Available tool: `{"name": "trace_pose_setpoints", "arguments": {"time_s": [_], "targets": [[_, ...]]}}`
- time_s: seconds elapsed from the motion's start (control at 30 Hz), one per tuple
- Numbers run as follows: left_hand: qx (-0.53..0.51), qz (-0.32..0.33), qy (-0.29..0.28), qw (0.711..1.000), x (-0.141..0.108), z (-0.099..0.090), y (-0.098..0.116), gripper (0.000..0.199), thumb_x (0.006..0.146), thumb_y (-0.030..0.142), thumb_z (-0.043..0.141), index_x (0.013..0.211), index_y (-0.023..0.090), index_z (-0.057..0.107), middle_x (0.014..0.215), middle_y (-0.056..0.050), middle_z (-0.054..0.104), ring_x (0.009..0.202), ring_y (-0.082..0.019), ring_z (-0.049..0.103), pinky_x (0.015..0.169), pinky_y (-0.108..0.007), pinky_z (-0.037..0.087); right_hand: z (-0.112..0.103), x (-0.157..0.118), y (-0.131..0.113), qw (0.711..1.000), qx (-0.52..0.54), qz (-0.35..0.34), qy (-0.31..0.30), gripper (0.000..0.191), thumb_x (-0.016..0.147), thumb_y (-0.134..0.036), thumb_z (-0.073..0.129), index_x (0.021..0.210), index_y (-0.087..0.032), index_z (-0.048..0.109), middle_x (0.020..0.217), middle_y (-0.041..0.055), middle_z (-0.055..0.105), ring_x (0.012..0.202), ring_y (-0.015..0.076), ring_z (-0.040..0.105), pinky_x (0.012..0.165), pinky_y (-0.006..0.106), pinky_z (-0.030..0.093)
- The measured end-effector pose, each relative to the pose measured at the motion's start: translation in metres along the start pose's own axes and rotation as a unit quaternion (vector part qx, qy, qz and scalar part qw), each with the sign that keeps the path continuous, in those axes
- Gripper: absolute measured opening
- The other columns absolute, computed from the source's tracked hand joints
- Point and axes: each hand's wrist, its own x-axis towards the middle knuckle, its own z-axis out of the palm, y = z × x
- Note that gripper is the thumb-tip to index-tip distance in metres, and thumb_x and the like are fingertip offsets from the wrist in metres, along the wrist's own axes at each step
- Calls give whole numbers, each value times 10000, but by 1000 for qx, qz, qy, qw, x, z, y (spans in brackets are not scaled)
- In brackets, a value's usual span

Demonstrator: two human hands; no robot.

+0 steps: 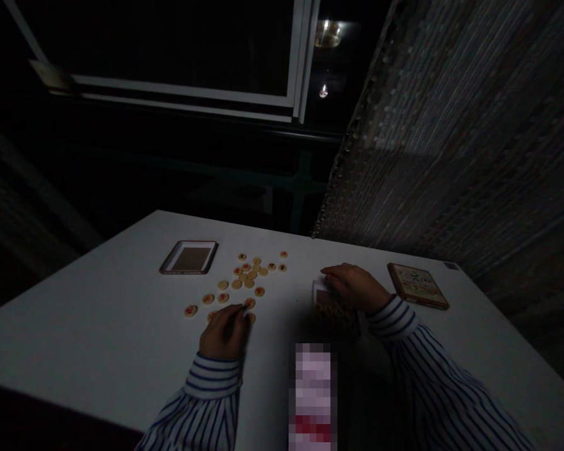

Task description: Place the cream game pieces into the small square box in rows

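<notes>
1. Left hand (pixel 222 332) is held low at the near edge of the loose discs (pixel 249 283), fingers drawn narrow; whether a disc is pinched cannot be told.
2. Right hand (pixel 355 287) is held over one open box (pixel 323 297), where more discs are grouped, too dark to count; its grip cannot be told.
3. One white table (pixel 108 307) is dimly lit; beyond it a window frame (pixel 183 91), a string curtain (pixel 427 125) and two lights (pixel 328 34) are seen.
4. About twenty-one loose discs are spread between one shallow tray (pixel 188 257) and the box; one printed lid (pixel 418 285) is seen at right.
</notes>
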Motion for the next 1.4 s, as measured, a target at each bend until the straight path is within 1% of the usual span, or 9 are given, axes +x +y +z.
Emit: {"name": "trace_pose_setpoints", "arguments": {"time_s": [0.3,0.43,0.57,0.73,0.87,1.03,1.2,1.4], "targets": [[-10,-4,-9,1000,1,-2,1,199,731,290,470,853,176,579,806,-54,626,763,-160,571,701,-298,466,-1,15,-12,1000,-4,-15,-16,333,807,-246,333,1055,-183,545,1009,47,599,925,166,524,824,293,382],[-16,-19,-9,1000,1,-3,2,216,732,302,462,856,170,581,805,-53,622,753,-163,576,691,-300,468,-2,20,-16,999,-1,-30,-10,332,808,-243,332,1056,-180,545,1011,46,598,925,163,524,826,288,380],[-18,-25,-16,999,0,-5,1,224,732,302,463,870,167,577,831,-56,621,771,-166,576,712,-310,465,-4,22,-18,999,-1,-37,-4,331,807,-238,334,1055,-179,546,1007,46,600,926,162,522,826,288,380],[-15,-2,-22,1000,3,-12,-1,251,736,321,452,894,163,567,855,-68,621,805,-178,570,732,-332,463,-6,25,-18,999,1,-44,-16,335,805,-237,333,1054,-176,549,1007,49,600,925,166,523,826,291,380],[14,20,-17,1000,6,-22,-3,226,735,313,462,877,177,574,854,-62,621,819,-186,567,753,-347,453,-5,28,-22,999,0,-44,-23,337,806,-244,329,1055,-182,548,1011,47,599,927,166,522,827,291,376],[49,35,3,998,7,-30,-11,211,733,300,473,882,186,569,858,-64,616,807,-187,567,746,-343,455,1,33,-32,998,7,-55,-37,341,808,-249,325,1061,-176,542,1014,51,596,936,164,517,829,286,369],[56,23,10,998,2,-31,-17,211,728,290,479,884,182,571,850,-61,618,796,-181,569,735,-329,460,12,40,-46,994,-8,-82,-70,342,811,-261,321,1061,-172,536,1002,62,597,916,172,522,797,294,382],[39,-1,11,999,-4,-31,-22,214,729,296,473,889,187,565,837,-59,618,775,-178,573,716,-326,468,30,47,-58,988,-19,-108,-112,342,811,-252,313,1065,-180,530,992,67,596,908,165,527,790,286,378]]}}
